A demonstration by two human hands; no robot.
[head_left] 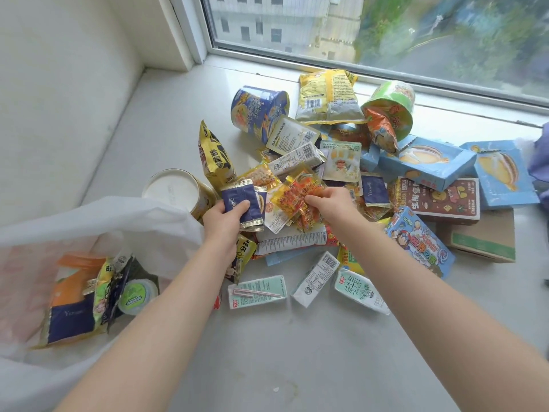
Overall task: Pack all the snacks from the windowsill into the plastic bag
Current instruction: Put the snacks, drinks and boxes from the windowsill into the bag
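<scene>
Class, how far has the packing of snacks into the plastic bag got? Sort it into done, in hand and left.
Done: a navy packet, a green-lidded tub and others lie in the plastic bag. In hand: the left hand grips a navy sachet, the right hand pinches orange packets. Left: much more, including cup noodles, blue boxes and milk cartons, on the windowsill.

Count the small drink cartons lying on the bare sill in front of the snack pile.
3. The carton with a straw lies left, the white barcode carton in the middle, the green-lettered carton right. A similar carton sits in the pile; more may be buried.
</scene>
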